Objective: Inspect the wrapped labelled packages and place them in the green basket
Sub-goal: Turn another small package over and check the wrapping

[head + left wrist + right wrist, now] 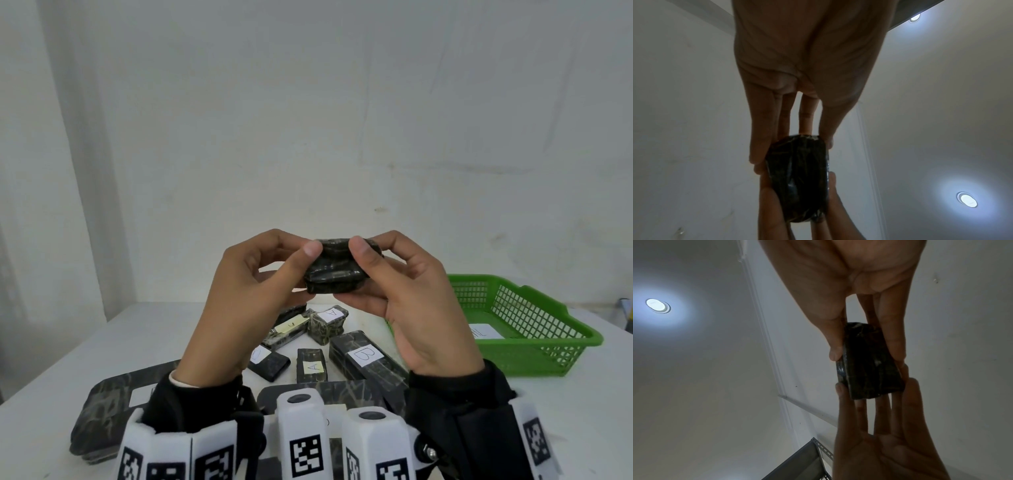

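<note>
- Above the table [85, 346], mid-frame in the head view: small dark wrapped package [334, 270], held in the air between both hands. No label shows on the faces visible in any view.
- Left hand [239, 294] at 9 o'clock of the package: thumb on the near top edge, fingers curled round the far side, grasping it. Left wrist view agrees: package [797, 177] sits at the fingertips [758, 155].
- Right hand [418, 294] at 3 o'clock: thumb on top, fingers wrapped underneath and behind, also grasping it. Right wrist view: package [867, 363] pinched between thumb and fingers [894, 340], with the left hand [885, 443] meeting it from the opposite end.
- At 6 o'clock of the held package, on the table: cluster of wrapped packages lying flat. Block labelled "A" [329, 322], flat one labelled "A" [311, 365], long one labelled "B" [366, 359], one with a yellowish label [287, 329], one with a round-marked label [269, 359].
- Nearer the camera: two bigger dark flat packages [106, 411], partly hidden by the wrist rigs [305, 442].
- At 4 o'clock: green basket [534, 346] on the table, a white labelled item [484, 330] inside, its text unreadable.
- Well apart from the held package, the basket sits just right of the cluster.
</note>
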Demonstrator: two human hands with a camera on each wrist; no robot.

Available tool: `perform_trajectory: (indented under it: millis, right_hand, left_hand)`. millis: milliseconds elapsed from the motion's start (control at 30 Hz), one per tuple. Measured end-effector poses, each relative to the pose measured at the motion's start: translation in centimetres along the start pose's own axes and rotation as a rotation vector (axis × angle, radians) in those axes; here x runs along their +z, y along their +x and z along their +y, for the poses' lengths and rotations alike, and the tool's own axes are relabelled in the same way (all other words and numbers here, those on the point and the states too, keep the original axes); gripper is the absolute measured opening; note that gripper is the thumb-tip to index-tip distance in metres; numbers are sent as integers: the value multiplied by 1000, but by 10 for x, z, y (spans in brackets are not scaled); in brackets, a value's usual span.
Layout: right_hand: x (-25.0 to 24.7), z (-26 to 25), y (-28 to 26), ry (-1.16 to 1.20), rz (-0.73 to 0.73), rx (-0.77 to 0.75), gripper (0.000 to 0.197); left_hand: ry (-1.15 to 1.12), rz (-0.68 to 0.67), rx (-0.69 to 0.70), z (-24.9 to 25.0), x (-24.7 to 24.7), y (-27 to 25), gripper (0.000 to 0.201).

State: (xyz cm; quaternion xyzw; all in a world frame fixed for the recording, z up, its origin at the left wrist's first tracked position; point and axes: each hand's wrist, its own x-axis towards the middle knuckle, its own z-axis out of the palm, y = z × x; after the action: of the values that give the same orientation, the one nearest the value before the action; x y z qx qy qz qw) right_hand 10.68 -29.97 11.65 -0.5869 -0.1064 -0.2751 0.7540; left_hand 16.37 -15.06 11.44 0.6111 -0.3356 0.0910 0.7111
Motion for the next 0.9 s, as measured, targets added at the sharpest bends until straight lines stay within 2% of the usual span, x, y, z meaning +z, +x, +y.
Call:
perform_trajectory:
  millis: [67,200,300,467,633,733,833,900]
  right_hand:
    - [2,-1,0,-7,-2,17,23]
    - [6,-4,-2,-35,13,45,42]
    - [5,-3,-2,-16,60,-4,28]
    - [5,-2,-2,-27,87,-12,26]
    - [7,-3,-2,-51,58,52,54]
    - [7,-4,-3,-26,84,4,34]
    - [5,-4,-4,-23,115,-19,32]
    - [5,-4,-4,-16,106,-4,31]
  left_hand:
    - [5,9,21,-1,1,0,30]
    - [6,-12,28,1,-1,-1,31]
    - [27,-60,-1,2,-2,-2,39]
    - [49,-35,21,0,0,-1,31]
    - [43,-52,9,1,-3,0,28]
    - [50,-123,-8,3,-4,-2,34]
    - [46,-159,3,1,-3,-2,39]
    - [35,-126,15,-2,-2,-1,32]
